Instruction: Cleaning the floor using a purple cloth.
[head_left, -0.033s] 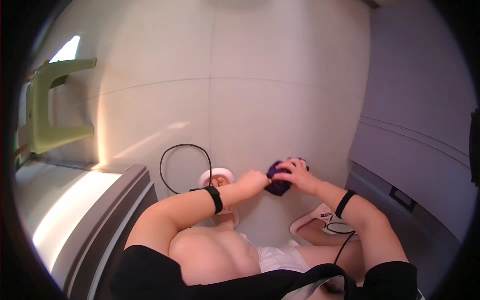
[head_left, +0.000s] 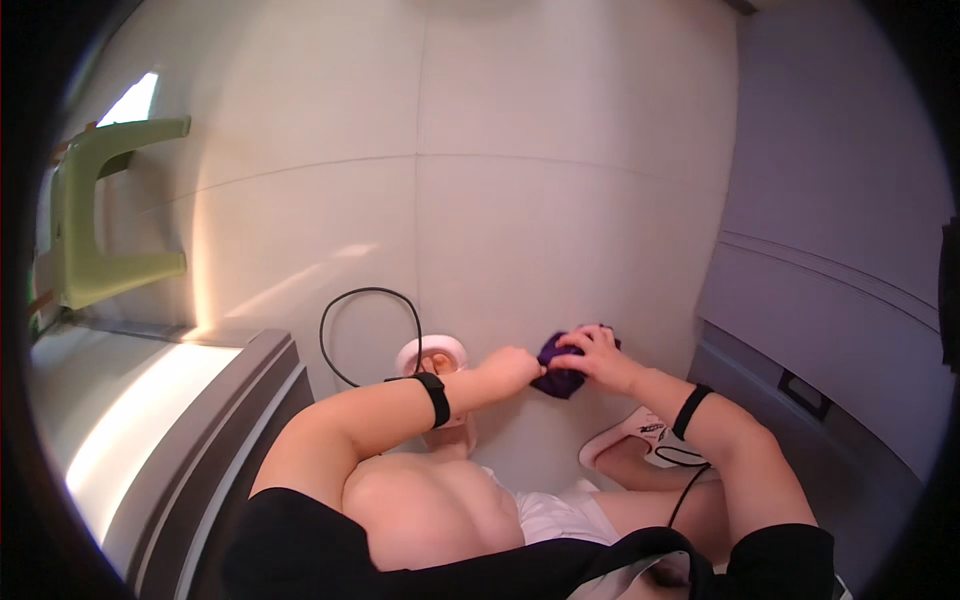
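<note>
From where I stand, the person's two hands meet over a crumpled dark purple bundle (head_left: 562, 384), seemingly soft cloth, ahead of and between two pale pink slippers (head_left: 598, 447). The left hand (head_left: 513, 368) has its fingers drawn together, apparently pinching the bundle's near-left edge. The right hand (head_left: 597, 360) spreads its fingers over the top and clamps on it, probably because something so limp needs steadying from the opposite side. A thin black cable loop (head_left: 322, 335) lies left, and a light green plastic stool (head_left: 78, 205) rests well apart.
</note>
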